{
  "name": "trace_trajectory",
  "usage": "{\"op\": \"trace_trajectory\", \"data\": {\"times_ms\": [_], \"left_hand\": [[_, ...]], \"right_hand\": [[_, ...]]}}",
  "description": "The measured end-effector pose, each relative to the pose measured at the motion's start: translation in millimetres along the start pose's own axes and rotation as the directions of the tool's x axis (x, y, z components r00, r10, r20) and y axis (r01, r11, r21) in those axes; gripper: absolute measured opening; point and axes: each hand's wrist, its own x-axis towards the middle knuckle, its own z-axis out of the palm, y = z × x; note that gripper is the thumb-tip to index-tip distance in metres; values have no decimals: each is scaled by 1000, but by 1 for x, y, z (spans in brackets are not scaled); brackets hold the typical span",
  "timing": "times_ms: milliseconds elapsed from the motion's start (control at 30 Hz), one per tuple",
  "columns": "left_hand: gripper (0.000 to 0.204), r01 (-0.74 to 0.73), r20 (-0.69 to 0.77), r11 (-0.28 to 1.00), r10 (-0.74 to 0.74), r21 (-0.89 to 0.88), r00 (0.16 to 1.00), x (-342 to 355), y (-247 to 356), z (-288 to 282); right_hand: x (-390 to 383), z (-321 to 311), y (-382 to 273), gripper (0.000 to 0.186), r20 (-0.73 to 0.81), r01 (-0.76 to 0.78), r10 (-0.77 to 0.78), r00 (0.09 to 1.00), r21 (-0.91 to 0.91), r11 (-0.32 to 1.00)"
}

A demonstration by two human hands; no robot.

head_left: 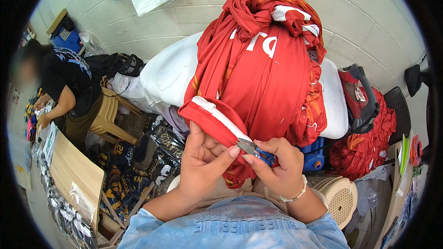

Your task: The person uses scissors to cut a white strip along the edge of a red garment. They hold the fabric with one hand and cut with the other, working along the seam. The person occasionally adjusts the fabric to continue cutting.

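Pinching a red band (203, 119) that carries a white strip (224, 122), the left hand (203, 157) sets its thumb on top and curls its fingers beneath, the grip closed on the cloth. The right hand (279, 159) is wrapped snugly around the blue handles of small snips (254, 151), whose grey blades reach the band's lower end, right beside the left thumb; how far the blades are parted, I cannot tell. A pale beaded bracelet (296, 193) circles the right wrist.

Both hands work at the near side of a big red cloth pile (272, 83), and the band lies against the pile's near left edge. Under the pile, a white surface (168, 69) shows to its left and right. Nearer the wearer than the pile is a blue tie-dyed shirt (230, 223).

Right of the pile are more red fabric (364, 152) and, nearer the wearer, a cream stool (341, 200) with a perforated seat. To the pile's near left, dark garments (122, 175) with yellow print lie heaped. Farther left of the pile come a tan plastic chair (115, 117), a wooden board (76, 168) and a co-worker (69, 78) in a black top, arms bent over some fabric. Behind the pile rises a pale block wall (198, 23).
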Motion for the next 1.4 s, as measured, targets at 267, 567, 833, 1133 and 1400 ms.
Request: {"op": "trace_trajectory", "data": {"times_ms": [267, 567, 833, 1133, 1400], "left_hand": [[82, -11, -14, 1000, 11, 6, 1000, 1, -3, 0], [77, 10, -119, 995, -22, -99, 993, 10, -1, -10], [69, 29, -153, 977, -63, -212, 986, 12, -1, -12], [72, 42, -108, 988, -59, -149, 992, 8, -4, -9], [75, 56, -85, 994, -64, -89, 994, 7, -4, -11]], "right_hand": [[-7, 4, 0, 25, 34, -245, 247, 968, 312, 918], [-17, -3, 20, 15, 199, -368, 325, 924, 239, 899], [-16, -22, 24, 16, 289, -376, 322, 901, 153, 914], [-6, -9, 16, 26, 62, -293, 289, 955, 325, 899], [3, 3, 20, 32, 61, -136, 126, 990, 239, 961]]}}
